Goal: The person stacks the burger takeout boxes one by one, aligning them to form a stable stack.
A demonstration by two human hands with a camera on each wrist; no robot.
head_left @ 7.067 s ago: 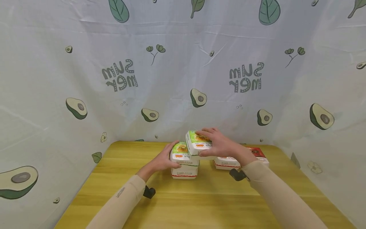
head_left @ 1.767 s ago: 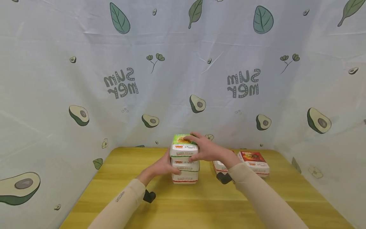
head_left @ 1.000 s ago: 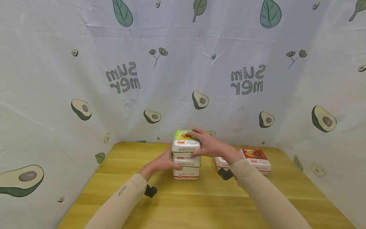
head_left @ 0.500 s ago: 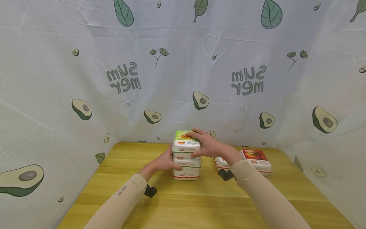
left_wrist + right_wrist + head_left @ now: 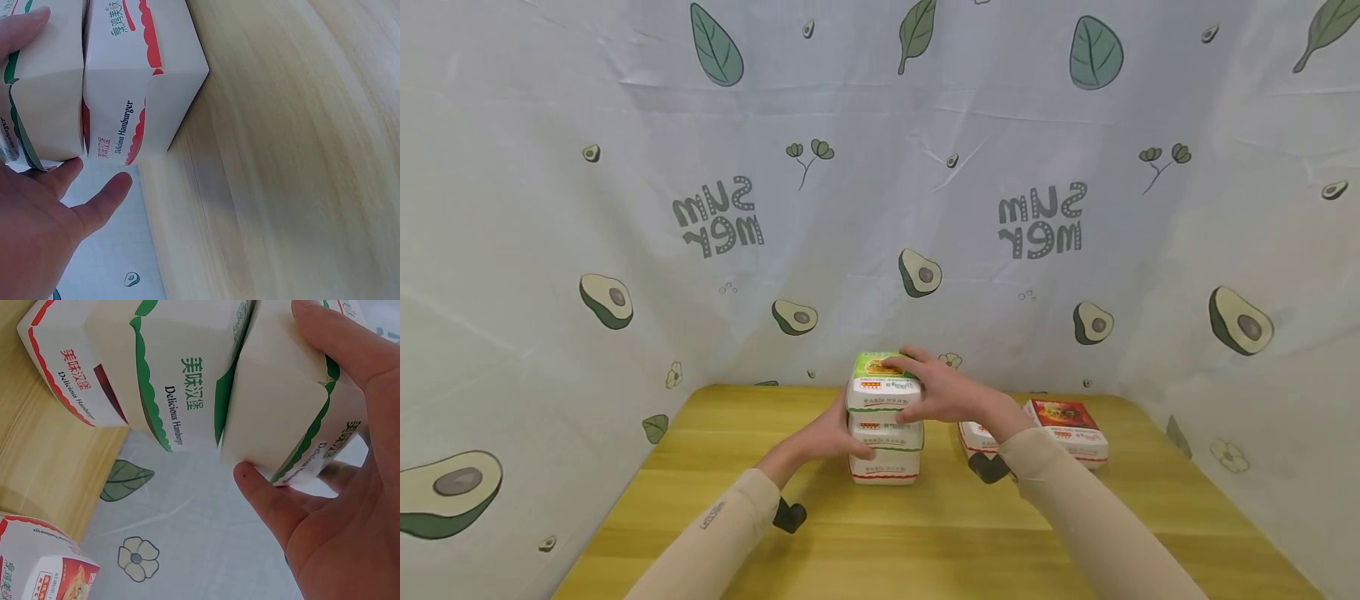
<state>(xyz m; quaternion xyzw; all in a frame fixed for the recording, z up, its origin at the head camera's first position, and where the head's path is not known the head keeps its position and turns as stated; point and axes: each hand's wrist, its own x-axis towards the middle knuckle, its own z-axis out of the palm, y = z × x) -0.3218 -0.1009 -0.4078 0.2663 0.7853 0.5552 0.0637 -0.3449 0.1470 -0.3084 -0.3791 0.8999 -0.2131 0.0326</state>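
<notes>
Three burger boxes stand in a stack in the head view. At the bottom is a red-trimmed box (image 5: 884, 470), with a green-trimmed box (image 5: 891, 435) above it. The top green-trimmed box (image 5: 882, 397) has a burger picture on its lid. My left hand (image 5: 829, 432) holds the middle box from the left, thumb on its front. My right hand (image 5: 953, 393) grips the top box from the right, thumb on the front and fingers over the lid and side. In the right wrist view the top box (image 5: 275, 400) sits slightly askew on the middle box (image 5: 181, 375).
To the right on the wooden table (image 5: 880, 550) lie two more red-trimmed burger boxes: one with a red lid (image 5: 1067, 429), and another box (image 5: 976, 437) partly hidden behind my right wrist. A pale avocado-print cloth (image 5: 850, 208) hangs behind and along both sides of the table.
Seven seconds ago my right hand held the green-trimmed box tilted, right of the stack; now it sits on top. My left hand has slid lower. In the last two seconds both hands stay put.
</notes>
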